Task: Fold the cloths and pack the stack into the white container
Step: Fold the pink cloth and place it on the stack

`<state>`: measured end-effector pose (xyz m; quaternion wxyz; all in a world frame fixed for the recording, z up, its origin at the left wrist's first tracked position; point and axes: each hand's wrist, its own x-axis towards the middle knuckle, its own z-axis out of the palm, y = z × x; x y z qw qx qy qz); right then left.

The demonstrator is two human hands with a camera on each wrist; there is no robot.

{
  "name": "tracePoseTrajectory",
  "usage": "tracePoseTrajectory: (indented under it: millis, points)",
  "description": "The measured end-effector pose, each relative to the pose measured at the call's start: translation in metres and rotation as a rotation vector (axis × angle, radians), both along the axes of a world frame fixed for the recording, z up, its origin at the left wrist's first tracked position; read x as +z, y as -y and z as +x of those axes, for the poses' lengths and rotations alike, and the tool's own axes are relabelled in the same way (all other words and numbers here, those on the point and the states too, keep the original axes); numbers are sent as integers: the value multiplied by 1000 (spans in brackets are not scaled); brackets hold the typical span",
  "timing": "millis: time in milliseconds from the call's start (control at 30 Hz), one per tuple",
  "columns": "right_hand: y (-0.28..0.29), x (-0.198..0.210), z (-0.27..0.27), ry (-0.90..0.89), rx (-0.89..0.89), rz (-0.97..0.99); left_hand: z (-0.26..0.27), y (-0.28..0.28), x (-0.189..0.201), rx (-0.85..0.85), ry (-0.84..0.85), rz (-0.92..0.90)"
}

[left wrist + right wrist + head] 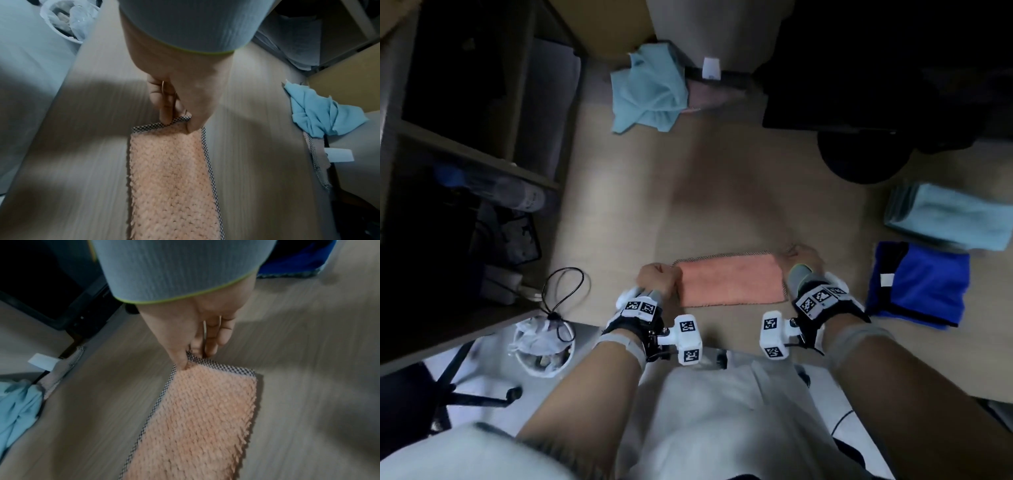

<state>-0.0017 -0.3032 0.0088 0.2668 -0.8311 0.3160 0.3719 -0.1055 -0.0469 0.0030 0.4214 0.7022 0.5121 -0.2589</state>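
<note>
A peach cloth [729, 283] with a checked hem lies folded in a long strip on the wooden table [626, 212], right in front of me. My left hand [658, 278] pinches its left far corner [180, 120] between thumb and fingers. My right hand [804, 258] pinches the right far corner [190, 361] the same way. A crumpled light blue cloth [647, 89] lies at the far side, on top of a pink one [710, 96]. At the right sit a folded light blue cloth [952, 219] and a folded dark blue cloth [921, 287]. I cannot make out the white container.
A dark shelf unit [465, 137] stands along the left. A black bag and a round dark object [863, 161] sit at the far right. A small white bin [544, 346] with crumpled plastic is below the table's left edge.
</note>
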Motion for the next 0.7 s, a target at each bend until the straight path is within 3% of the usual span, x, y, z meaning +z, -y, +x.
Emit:
tracePoseTrajectory:
  millis: [200,333,533,700]
  points:
    - [-9,-4,-1,80,-85,-182,16,4,2,81,68,-113]
    - [-11,-6,-5,14,-147,-198,19,5,5,110,83,-183]
    - [-9,9,-21,-160,-65,-16,6,10,17,150,96,-182]
    - [8,13,-32,-44,-136,15,0,25,12,184,132,-181]
